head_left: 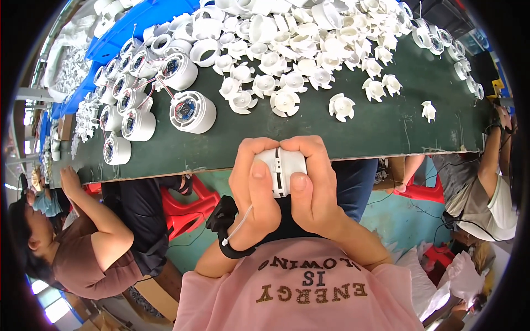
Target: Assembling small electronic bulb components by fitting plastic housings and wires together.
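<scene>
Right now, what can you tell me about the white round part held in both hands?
The white cylindrical housing looks like moulded plastic, smooth and matte, with a dark seam or slot running down its middle. Most of it is hidden. The left hand and right hand wrap it from both sides, thumbs pressed on its near face, fingers curled over the top. It is held in the air just in front of the near edge of the green table, apart from the table.
</scene>
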Tool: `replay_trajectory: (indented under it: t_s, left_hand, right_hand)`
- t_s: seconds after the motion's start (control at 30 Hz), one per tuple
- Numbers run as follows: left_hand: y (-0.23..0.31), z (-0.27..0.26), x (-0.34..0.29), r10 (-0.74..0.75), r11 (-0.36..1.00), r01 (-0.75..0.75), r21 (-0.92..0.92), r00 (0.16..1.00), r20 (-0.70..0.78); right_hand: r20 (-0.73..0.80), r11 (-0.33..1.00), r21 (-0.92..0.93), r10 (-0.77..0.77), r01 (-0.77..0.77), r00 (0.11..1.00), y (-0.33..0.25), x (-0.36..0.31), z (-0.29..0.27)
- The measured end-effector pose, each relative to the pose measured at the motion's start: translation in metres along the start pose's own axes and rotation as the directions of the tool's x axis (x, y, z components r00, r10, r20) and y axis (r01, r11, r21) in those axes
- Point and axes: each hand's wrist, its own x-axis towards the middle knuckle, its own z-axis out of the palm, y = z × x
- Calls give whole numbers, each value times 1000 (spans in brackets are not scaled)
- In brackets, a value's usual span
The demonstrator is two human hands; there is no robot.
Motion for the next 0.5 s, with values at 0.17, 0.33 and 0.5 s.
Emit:
replay_trajectory:
  t_s: [0.17, 0.33, 0.5]
  left_hand:
    - [6, -8, -16, -58, 998, 56, -39, 998, -40]
    - [4, 4, -23, 128, 991, -126, -46, 991, 35]
    - [17, 2, -32, 311, 949, -305, 79, 948, -69]
  right_hand:
    - [15, 992, 48, -119, 118, 993, 3, 0, 15]
    - [-65, 991, 133, 2, 7, 998, -2, -22, 9]
    - [85, 990, 58, -132, 128, 988, -15, -22, 11]
